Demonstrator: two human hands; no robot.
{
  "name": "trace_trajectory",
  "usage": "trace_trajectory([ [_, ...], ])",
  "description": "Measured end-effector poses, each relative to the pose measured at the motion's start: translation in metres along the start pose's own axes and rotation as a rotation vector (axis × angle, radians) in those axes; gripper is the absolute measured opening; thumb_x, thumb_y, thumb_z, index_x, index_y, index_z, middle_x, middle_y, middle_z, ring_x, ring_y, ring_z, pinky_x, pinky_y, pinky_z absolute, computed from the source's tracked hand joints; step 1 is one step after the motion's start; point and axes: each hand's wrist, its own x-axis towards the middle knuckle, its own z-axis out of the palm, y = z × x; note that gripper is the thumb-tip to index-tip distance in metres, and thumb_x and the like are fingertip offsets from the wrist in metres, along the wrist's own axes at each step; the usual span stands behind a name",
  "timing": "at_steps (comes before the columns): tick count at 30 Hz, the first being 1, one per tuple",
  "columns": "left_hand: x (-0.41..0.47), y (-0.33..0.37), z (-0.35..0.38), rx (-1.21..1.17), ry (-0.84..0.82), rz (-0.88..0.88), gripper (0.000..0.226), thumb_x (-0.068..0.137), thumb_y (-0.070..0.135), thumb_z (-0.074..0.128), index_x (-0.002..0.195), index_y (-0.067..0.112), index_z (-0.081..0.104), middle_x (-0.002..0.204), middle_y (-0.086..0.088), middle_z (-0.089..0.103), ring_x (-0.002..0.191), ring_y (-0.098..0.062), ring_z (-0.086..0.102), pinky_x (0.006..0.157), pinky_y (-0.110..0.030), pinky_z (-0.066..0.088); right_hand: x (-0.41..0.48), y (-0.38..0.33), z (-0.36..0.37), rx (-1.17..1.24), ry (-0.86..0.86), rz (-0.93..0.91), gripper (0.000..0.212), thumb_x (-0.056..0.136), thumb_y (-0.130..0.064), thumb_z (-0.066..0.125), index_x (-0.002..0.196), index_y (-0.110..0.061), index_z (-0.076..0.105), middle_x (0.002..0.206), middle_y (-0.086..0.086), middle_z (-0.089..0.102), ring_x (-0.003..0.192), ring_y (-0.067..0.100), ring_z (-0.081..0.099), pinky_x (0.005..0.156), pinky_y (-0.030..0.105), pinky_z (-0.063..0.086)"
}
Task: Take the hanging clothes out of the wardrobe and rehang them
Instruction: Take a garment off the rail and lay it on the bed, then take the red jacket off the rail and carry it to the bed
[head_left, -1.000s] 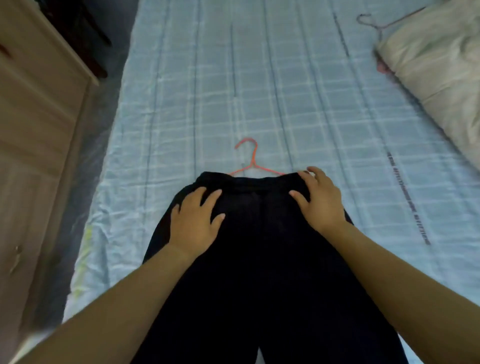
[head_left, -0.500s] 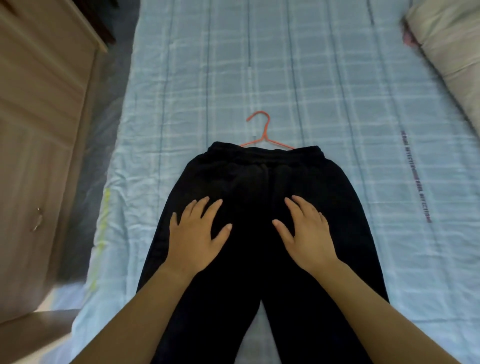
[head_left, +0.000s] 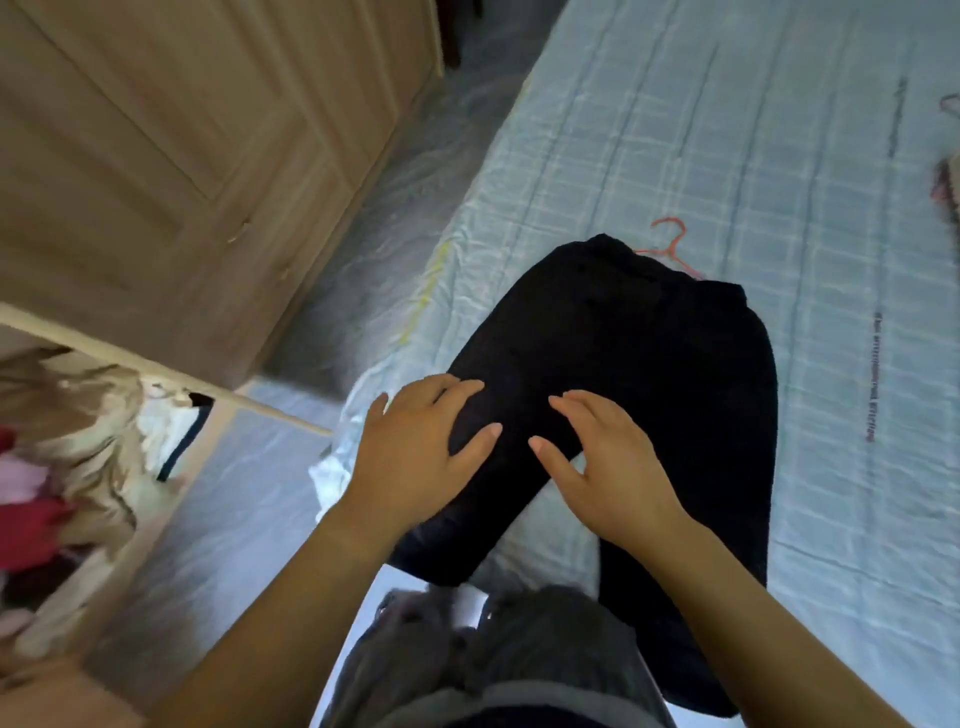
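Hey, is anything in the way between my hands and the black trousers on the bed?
Nothing visible does. The left hand rests flat on the black trousers, the right hand beside it on the same cloth, and nothing lies over them on the bed.

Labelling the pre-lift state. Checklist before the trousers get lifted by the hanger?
1. Hook of the hanger clear of the trousers: ok, it shows past the waistband.
2. Rest of the hanger seated in the trousers: cannot tell, hidden.
3. Free left hand: ok, rests flat on a leg.
4. Free right hand: ok, fingers spread, grips nothing.
5. Rail room in the wardrobe: cannot tell, rail out of view.
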Motion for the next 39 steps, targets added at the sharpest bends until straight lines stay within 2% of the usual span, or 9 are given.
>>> trace_trajectory([
  [8,-0.186,-0.132,-0.067,-0.037,0.271,-0.345,0.062,0.085,0.068,0.027,0.128,0.030,0.052,0.130,0.004,0.055,0.121,-0.023,0.051,0.098,-0.055,0.039,-0.021,-0.176,0.065,-0.044,-0.135,-0.395,0.069,0.084,-0.059,0.031,0.127,-0.011,0.053,0.133,0.009,0.052,0.124,0.026,0.046,0.103,0.041,0.037],
  [13,-0.299,-0.221,-0.105,-0.049,0.422,-0.533,0.062,0.085,0.065,0.031,0.128,0.026,0.052,0.131,0.001,0.054,0.119,-0.026,0.051,0.095,-0.049,0.043,-0.036,-0.320,0.150,0.011,-0.166,-0.625,0.055,0.087,-0.049,0.044,0.122,-0.008,0.056,0.124,0.008,0.057,0.114,0.027,0.051,0.093,0.035,0.041],
  [16,-0.371,-0.276,-0.130,0.011,0.501,-0.662,0.060,0.084,0.062,0.032,0.123,0.024,0.056,0.125,-0.001,0.057,0.112,-0.028,0.055,0.091,-0.045,0.044,-0.060,-0.402,0.209,0.062,-0.212,-0.741,0.057,0.087,-0.052,0.041,0.120,-0.009,0.058,0.123,0.007,0.058,0.113,0.024,0.052,0.094,0.031,0.040],
  [20,-0.443,-0.342,-0.165,0.113,0.547,-0.795,0.056,0.083,0.060,0.035,0.119,0.023,0.057,0.117,-0.002,0.060,0.104,-0.031,0.058,0.087,-0.044,0.045,-0.074,-0.499,0.258,0.081,-0.221,-0.909,0.054,0.087,-0.049,0.040,0.113,-0.007,0.062,0.117,0.008,0.062,0.109,0.025,0.057,0.088,0.033,0.046],
  [24,-0.469,-0.399,-0.209,0.159,0.587,-0.857,0.061,0.083,0.064,0.031,0.124,0.026,0.054,0.121,0.000,0.057,0.109,-0.029,0.055,0.092,-0.050,0.044,-0.054,-0.591,0.281,0.096,-0.193,-1.034,0.056,0.086,-0.049,0.040,0.112,-0.006,0.063,0.117,0.009,0.062,0.108,0.027,0.058,0.086,0.035,0.048],
  [29,-0.468,-0.468,-0.288,0.261,0.654,-0.909,0.066,0.081,0.067,0.028,0.131,0.029,0.050,0.130,0.001,0.053,0.117,-0.027,0.051,0.100,-0.049,0.038,-0.003,-0.710,0.292,0.136,-0.130,-1.166,0.059,0.087,-0.052,0.039,0.121,-0.009,0.060,0.129,0.008,0.054,0.118,0.026,0.051,0.097,0.037,0.042],
  [33,-0.456,-0.522,-0.370,0.377,0.739,-0.943,0.074,0.078,0.069,0.019,0.133,0.027,0.047,0.133,0.000,0.050,0.120,-0.027,0.047,0.096,-0.047,0.036,0.040,-0.812,0.286,0.155,-0.115,-1.287,0.049,0.093,-0.045,0.047,0.131,-0.014,0.050,0.141,0.002,0.041,0.129,0.020,0.039,0.104,0.035,0.036],
  [36,-0.451,-0.560,-0.434,0.418,0.847,-0.954,0.072,0.080,0.068,0.023,0.133,0.026,0.048,0.131,0.001,0.052,0.119,-0.025,0.049,0.095,-0.046,0.041,0.067,-0.889,0.273,0.240,-0.081,-1.393,0.049,0.093,-0.043,0.048,0.132,-0.012,0.050,0.140,0.004,0.043,0.129,0.022,0.039,0.103,0.039,0.038],
  [39,-0.452,-0.590,-0.495,0.485,0.964,-0.968,0.072,0.081,0.069,0.024,0.132,0.025,0.050,0.128,-0.002,0.055,0.115,-0.026,0.052,0.090,-0.048,0.045,0.087,-0.961,0.256,0.265,-0.035,-1.528,0.049,0.094,-0.044,0.046,0.132,-0.013,0.049,0.140,0.004,0.043,0.129,0.021,0.039,0.102,0.033,0.037],
])
